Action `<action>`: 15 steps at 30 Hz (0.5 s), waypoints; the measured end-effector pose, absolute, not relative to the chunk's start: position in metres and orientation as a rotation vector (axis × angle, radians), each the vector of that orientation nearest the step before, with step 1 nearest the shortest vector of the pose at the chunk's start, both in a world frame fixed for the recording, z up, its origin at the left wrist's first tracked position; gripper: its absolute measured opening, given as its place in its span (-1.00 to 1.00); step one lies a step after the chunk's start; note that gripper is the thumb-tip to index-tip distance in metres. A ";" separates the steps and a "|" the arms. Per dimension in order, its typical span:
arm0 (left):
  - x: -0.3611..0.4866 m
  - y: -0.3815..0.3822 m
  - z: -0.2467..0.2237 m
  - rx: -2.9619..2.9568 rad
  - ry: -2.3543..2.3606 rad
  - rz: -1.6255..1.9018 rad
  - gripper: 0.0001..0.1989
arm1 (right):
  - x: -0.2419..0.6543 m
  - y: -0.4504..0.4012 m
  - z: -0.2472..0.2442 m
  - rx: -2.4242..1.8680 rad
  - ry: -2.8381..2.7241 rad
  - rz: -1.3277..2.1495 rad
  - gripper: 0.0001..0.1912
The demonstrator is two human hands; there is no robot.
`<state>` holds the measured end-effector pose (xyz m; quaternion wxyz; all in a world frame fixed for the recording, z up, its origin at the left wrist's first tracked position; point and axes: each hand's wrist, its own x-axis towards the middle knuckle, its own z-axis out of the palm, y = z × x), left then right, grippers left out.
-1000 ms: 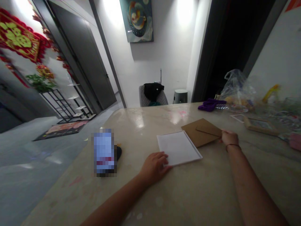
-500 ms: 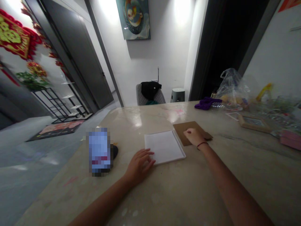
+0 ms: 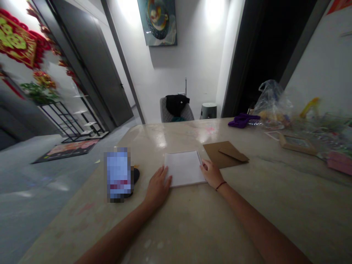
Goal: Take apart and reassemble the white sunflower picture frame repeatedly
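Note:
A flat white square piece [image 3: 183, 169], perhaps a shallow box lid or a pad, lies on the stone-look table between my hands. My left hand [image 3: 158, 186] rests along its left edge with fingers stretched out. At the right edge, my right hand [image 3: 213, 173] has its fingers curled in against the rim; a thin dark band circles that wrist. Just beyond the right hand lies a brown kraft envelope [image 3: 216, 150], its pointed flap uppermost. Whatever the curled fingertips press on underneath is hidden.
A phone [image 3: 118, 174] with a pixelated screen stands at the left. To the right are a purple cloth [image 3: 242, 120], a clear plastic bag [image 3: 272, 104], a wooden frame [image 3: 298, 143] and a pink item [image 3: 339, 162]. A chair [image 3: 164, 112] stands behind the far edge.
My right hand has left the envelope and come to the white piece's right edge. The piece has shifted slightly left and turned straighter. My left hand has moved a little left along its edge.

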<state>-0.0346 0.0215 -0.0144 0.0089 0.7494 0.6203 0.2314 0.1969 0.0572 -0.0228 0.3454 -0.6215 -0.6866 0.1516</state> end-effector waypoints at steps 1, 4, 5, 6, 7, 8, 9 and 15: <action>-0.035 0.022 -0.016 2.357 1.922 0.728 -0.54 | 0.196 0.055 -0.025 -1.573 -1.765 0.402 -0.70; -0.035 0.020 -0.015 2.361 1.835 0.800 -0.54 | 0.196 0.050 -0.029 -1.506 -1.724 0.424 -0.66; -0.034 0.019 -0.013 2.331 1.813 0.833 -0.55 | 0.195 0.049 -0.030 -1.502 -1.717 0.428 -0.66; -0.034 0.017 -0.010 2.281 1.804 0.866 -0.56 | 0.195 0.049 -0.030 -1.496 -1.715 0.432 -0.67; -0.034 0.016 -0.007 2.213 1.811 0.898 -0.57 | 0.195 0.049 -0.030 -1.488 -1.714 0.437 -0.66; -0.034 0.016 -0.004 2.133 1.827 0.928 -0.59 | 0.195 0.049 -0.029 -1.480 -1.716 0.443 -0.66; -0.033 0.016 -0.001 2.050 1.841 0.962 -0.60 | 0.194 0.049 -0.029 -1.473 -1.716 0.450 -0.66; -0.035 0.022 0.008 1.647 1.783 1.254 -0.61 | 0.194 0.050 -0.028 -1.446 -1.696 0.481 -0.69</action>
